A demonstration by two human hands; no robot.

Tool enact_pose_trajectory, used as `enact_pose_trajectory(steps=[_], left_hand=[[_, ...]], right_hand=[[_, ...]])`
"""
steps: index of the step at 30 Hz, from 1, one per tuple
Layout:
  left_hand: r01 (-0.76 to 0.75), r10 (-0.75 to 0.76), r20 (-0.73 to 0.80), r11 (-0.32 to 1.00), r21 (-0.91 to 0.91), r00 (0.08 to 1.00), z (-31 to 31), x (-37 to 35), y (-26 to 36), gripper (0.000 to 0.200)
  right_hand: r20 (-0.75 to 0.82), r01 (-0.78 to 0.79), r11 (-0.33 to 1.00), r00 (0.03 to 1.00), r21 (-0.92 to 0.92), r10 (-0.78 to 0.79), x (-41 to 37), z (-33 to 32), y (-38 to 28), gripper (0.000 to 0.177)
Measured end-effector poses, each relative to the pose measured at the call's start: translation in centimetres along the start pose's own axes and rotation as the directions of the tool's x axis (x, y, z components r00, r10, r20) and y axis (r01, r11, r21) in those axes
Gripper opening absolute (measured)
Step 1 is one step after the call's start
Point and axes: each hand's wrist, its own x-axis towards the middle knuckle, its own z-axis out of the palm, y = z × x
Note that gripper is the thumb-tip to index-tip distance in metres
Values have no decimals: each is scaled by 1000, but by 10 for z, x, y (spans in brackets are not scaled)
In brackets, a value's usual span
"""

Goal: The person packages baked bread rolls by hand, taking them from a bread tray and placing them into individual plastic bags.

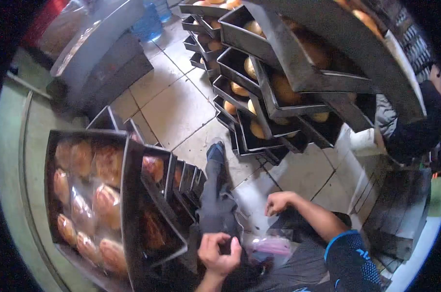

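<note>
Left hand (219, 254), fingers curled, thumb parted, nothing held; right hand (280, 202), fingers bent, contents hard to tell; pink-and-clear plastic packet (273, 246), near left hand; clear-wrapped golden-brown buns (107, 202), in dark metal tray (126, 194); step, judged between grips; any grip calls for closing fingers

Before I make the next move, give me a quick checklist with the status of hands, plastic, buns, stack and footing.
1. Left hand free: ok; fingers curled, thumb apart, nothing visible in it.
2. Right hand free: cannot tell; fingers curled down, the palm hidden.
3. Plastic close by: ok; the clear and pink pile lies on the lap, near both hands.
4. Buns in the left tray covered: ok; clear, shiny plastic shows over them. Seals: cannot tell.
5. Right stack steady: cannot tell; its trays sit crosswise and askew.
6. Shoe clear of the right stack: cannot tell; it looks close.
</note>
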Motion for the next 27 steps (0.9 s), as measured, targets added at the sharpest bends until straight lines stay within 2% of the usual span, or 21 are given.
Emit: enact_pose_trajectory(steps=[1, 2, 3, 4, 5, 6, 7, 8, 10, 13, 15, 16, 17, 19, 22, 23, 26, 27], left_hand=[[9, -9, -5, 1000, -25, 1000, 0, -1, 0, 16], [16, -17, -7, 999, -45, 1000, -2, -2, 2, 16], [12, -11, 23, 999, -33, 1000, -5, -1, 8, 17], [-15, 16, 27, 1000, -17, 1000, -6, -1, 16, 19], [-11, 11, 40, 1000, -10, 999, -6, -5, 16, 18], [-9, 9, 55, 1000, -1, 998, -3, -6, 11, 18], [-16, 15, 53, 1000, 16, 998, 1, -6, 3, 18], [-15, 13, 63, 999, 33, 998, 6, -8, -6, 17], [8, -12, 73, 998, 65, 997, 10, -10, -16, 17], [-8, 1, 51, 991, 136, 999, 13, 5, -14, 15], [-14, 11, 24, 993, 119, 1000, 16, 11, -15, 15], [44, -50, 55, 993, 111, 997, 18, 11, -14, 17], [-18, 18, 5, 993, 113, 1000, 9, 30, 9, 18], [46, -45, -11, 992, 122, 999, 13, 36, 11, 14], [75, -76, -3, 985, 156, 997, 11, 39, 11, 14], [78, -78, -6, 984, 162, 997, 10, 39, 10, 14], [111, -107, -36, 985, 132, 994, 8, 34, 3, 14], [129, -124, -48, 985, 117, 991, 6, 29, 0, 14]], right_hand=[[55, 125, 833, 982, 539, -183, -31, -8, -9, 33], [-3, 152, 385, 933, 910, -361, -56, -9, -15, 40], [-148, 193, 309, 975, 931, -163, -48, 1, 11, 46], [-271, 252, 237, 961, 938, 48, -26, 13, 44, 52], [-415, 246, 586, 893, 772, 172, -12, 19, 58, 55], [-579, 141, 848, 786, 510, 218, 6, 21, 68, 58], [-730, -38, 978, 659, 207, 181, 28, 24, 72, 62], [-838, -269, 960, 539, -80, 82, 43, 31, 65, 66], [-902, -61, 996, 422, 68, 88, 92, 11, 37, 66], [-862, -150, 974, 457, 168, 219, 150, -24, 11, 63], [-929, -197, 978, 349, 60, 127, 189, -42, 30, 65], [-953, -227, 974, 295, 7, 76, 207, -52, 39, 66], [-940, -251, 967, 321, 38, 120, 220, -59, 41, 67], [-895, -321, 940, 377, 113, 237, 238, -61, 51, 69], [-941, -219, 963, 263, 158, 214, 252, -42, 54, 72], [-832, -158, 929, 412, 336, 371, 222, -50, 14, 66], [-899, -187, 953, 327, 239, 290, 227, -39, 14, 74], [-888, -173, 950, 344, 260, 305, 232, -41, 14, 76]])
